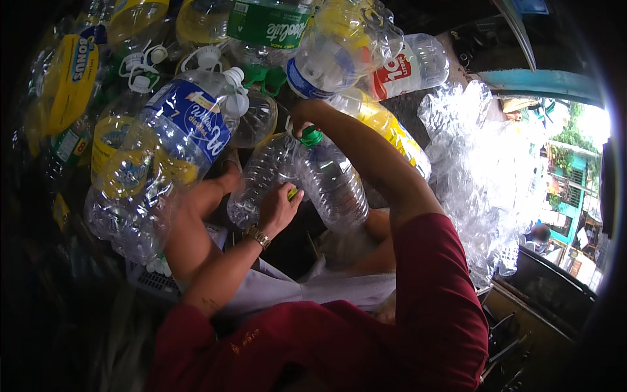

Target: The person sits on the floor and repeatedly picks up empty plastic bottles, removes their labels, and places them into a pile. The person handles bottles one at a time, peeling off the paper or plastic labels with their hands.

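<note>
My left hand (280, 208), with a metal watch at the wrist, is closed around a small yellow-green object (292, 194); most of it is hidden in the fist. Between my legs stands a large clear ribbed plastic bottle (335, 188), slightly tilted. My right hand (304, 116) reaches over its top, fingers curled at the green cap (311, 136); the fingertips are partly hidden. Just left of it, a second clear ribbed bottle (262, 171) leans close to my left hand.
Large empty water bottles with blue (188, 115), yellow (73, 83) and green labels (268, 22) are heaped ahead and left. Crushed clear plastic (460, 196) is piled at right. A plastic crate (152, 283) with white caps sits beside my left leg. A curved metal blade (519, 36) hangs upper right.
</note>
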Action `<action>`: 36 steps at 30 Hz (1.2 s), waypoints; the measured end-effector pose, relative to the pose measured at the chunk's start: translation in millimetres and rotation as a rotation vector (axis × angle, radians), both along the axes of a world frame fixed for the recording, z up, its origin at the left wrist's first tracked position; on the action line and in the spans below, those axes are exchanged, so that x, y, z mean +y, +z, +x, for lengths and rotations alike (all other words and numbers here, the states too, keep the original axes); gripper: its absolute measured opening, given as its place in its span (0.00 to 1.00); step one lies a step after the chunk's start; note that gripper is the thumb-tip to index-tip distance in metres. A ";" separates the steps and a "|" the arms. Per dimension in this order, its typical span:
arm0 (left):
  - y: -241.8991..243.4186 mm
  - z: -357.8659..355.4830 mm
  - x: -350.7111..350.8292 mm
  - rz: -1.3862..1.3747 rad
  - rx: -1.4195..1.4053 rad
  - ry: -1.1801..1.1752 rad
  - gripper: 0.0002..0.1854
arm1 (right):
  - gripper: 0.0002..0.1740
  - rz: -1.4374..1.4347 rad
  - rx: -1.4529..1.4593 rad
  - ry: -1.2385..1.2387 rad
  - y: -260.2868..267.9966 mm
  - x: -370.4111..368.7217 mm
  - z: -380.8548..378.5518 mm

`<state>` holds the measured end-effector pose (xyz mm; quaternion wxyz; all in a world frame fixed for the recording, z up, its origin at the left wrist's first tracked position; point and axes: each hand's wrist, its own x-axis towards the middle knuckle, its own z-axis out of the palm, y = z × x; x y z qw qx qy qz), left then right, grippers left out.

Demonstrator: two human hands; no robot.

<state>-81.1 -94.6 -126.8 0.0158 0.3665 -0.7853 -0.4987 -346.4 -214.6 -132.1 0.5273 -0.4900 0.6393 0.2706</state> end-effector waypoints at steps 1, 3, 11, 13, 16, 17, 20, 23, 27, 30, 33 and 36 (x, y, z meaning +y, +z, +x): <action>5.8 0.3 -1.5 -0.029 0.015 0.010 0.18 | 0.32 -0.070 -0.014 -0.080 8.2 6.1 -3.7; 19.0 1.9 -2.4 -0.155 0.085 0.024 0.18 | 0.29 -0.159 -0.009 -0.192 26.6 16.1 -12.6; 34.1 14.7 -14.5 -0.300 0.163 0.049 0.20 | 0.30 -0.219 0.166 -0.431 49.2 46.0 -57.3; 38.2 9.5 -15.7 -0.330 0.164 0.005 0.19 | 0.24 -0.339 0.042 -0.575 27.6 75.0 -85.6; 23.9 5.8 -6.1 -0.026 0.116 0.102 0.22 | 0.24 -0.448 0.072 -0.507 3.1 58.1 -60.8; 11.0 9.7 0.0 0.115 0.118 0.138 0.25 | 0.24 -0.443 0.141 -0.467 -1.0 46.6 -50.4; 27.3 -5.4 20.2 0.059 0.037 0.073 0.28 | 0.25 -0.442 0.250 -0.462 3.3 53.8 -34.5; 19.3 -2.0 18.8 -0.045 0.020 0.073 0.27 | 0.26 -0.461 0.259 -0.460 2.5 57.5 -18.7; 3.6 18.5 -12.6 -0.272 0.025 0.071 0.26 | 0.27 -0.454 0.282 -0.425 -2.1 50.3 -1.3; -42.2 47.8 -53.4 -0.348 0.039 0.135 0.25 | 0.28 -0.471 0.295 -0.372 3.5 40.1 12.5; -33.2 56.2 -83.3 -0.303 0.008 0.204 0.27 | 0.29 -0.455 0.231 -0.376 8.9 52.3 10.0; -10.0 49.4 -85.7 -0.212 -0.117 0.246 0.25 | 0.28 -0.350 -0.039 -0.668 20.9 64.9 7.3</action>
